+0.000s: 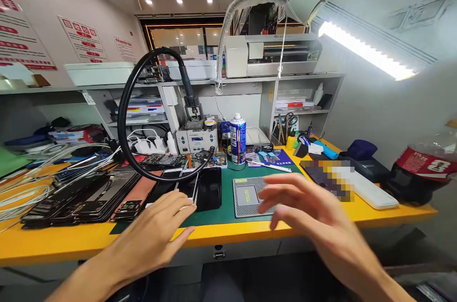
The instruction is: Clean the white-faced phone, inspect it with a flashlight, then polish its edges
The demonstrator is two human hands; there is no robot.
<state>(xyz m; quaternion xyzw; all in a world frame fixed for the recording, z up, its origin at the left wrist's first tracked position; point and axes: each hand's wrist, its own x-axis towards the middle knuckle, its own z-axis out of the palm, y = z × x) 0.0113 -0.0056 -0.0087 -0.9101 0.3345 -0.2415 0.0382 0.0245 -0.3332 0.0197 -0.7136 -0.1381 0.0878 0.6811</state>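
Observation:
My left hand point(157, 226) is over the bench's front edge, fingers stretched forward and thumb apart. Its fingertips are at the near end of some dark phones with pale edges; whether they touch is unclear. Just right of those fingers lies a black phone point(210, 188) on the green mat point(223, 214). My right hand point(317, 218), slightly blurred, hovers with spread, curved fingers and appears to hold nothing. It partly covers a grey perforated plate point(244, 197) on the mat.
A black hose point(123, 116) arches from the hot-air station point(198, 140). A blue spray can point(238, 140) stands behind the plate. Phone parts point(103, 192) are stacked left. A cola bottle point(424, 164) is at right. A lit lamp point(367, 49) hangs above.

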